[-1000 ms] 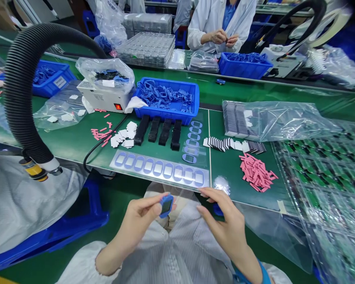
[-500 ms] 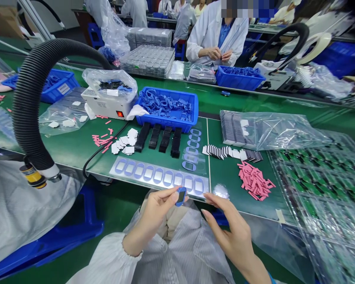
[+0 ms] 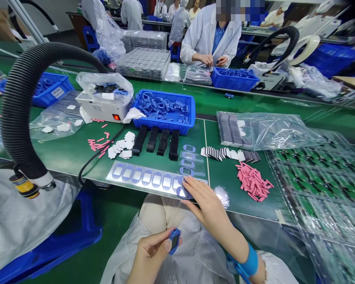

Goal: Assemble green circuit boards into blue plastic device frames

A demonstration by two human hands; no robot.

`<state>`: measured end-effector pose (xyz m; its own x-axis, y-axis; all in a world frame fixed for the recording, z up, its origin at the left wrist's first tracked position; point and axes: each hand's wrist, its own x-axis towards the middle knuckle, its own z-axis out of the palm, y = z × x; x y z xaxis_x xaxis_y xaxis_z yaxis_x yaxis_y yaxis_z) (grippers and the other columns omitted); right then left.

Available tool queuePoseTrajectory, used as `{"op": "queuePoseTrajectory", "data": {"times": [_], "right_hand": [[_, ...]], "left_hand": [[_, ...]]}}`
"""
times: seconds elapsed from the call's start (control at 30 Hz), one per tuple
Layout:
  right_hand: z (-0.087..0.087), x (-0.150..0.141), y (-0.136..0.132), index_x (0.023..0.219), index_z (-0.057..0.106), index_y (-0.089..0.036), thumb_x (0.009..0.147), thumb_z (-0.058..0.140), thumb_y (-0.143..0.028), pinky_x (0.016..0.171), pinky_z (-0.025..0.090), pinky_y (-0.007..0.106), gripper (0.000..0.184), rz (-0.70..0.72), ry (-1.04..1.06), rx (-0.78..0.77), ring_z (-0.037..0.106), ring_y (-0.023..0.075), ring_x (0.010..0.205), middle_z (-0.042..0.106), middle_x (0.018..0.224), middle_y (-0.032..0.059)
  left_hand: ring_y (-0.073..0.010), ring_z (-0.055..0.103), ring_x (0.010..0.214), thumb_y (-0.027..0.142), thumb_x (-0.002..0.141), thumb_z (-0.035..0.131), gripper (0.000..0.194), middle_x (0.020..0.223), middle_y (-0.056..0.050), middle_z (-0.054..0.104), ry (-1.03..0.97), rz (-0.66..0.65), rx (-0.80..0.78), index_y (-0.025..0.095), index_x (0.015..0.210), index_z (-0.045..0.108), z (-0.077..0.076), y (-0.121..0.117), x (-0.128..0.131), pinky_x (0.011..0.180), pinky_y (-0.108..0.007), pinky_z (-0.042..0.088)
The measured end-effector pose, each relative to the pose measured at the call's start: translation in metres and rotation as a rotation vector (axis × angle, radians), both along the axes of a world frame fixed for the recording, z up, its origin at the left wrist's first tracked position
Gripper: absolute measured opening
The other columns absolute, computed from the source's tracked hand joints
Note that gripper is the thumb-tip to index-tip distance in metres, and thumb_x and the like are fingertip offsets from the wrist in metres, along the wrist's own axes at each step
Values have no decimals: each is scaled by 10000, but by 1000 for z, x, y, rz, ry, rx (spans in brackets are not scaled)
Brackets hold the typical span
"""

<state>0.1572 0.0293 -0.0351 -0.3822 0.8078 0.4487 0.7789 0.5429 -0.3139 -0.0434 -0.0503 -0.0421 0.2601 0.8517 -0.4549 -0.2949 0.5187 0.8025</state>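
Pinched between the thumb and fingers of my left hand point(image 3: 154, 250) is a small blue watch-like case point(image 3: 174, 241) with a dark screen, held above my lap. My right hand point(image 3: 205, 199) reaches over the bench's front edge with fingers stretched out and the thumb apart. Its fingertips touch or lie just above an oval film sticker point(image 3: 183, 192) at the right end of a clear strip point(image 3: 130, 182) of purple-rimmed oval stickers. The hand hides that end of the strip. More oval film stickers point(image 3: 187, 163) lie in a column behind the fingers.
A blue bin point(image 3: 165, 125) of blue frames stands behind several black straps point(image 3: 165, 142). Pink strips point(image 3: 253, 181), thin dark pieces point(image 3: 251, 156) and trays of green boards point(image 3: 316, 173) are at right. A black hose point(image 3: 10, 114) arches at left. A co-worker point(image 3: 213, 39) sits opposite.
My left hand has moved down and back towards my body with the blue case. My right hand has moved left onto the strip, and one oval film sticker now lies nearer the bench edge.
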Motion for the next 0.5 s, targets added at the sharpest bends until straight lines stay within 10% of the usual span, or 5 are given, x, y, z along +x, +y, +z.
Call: {"op": "queuePoseTrajectory", "data": {"times": [0.5], "right_hand": [[-6,-12,-5,1195,640,-186,884,588,-180,970,529,482,315,-86,115,-77,632,275,1130,674,1200,110]], "left_hand": [[-299,741,910,429,751,721,254,964,-86,785,-21,-41,2,284,953,774,-9,2,0,902,-457,558]]}}
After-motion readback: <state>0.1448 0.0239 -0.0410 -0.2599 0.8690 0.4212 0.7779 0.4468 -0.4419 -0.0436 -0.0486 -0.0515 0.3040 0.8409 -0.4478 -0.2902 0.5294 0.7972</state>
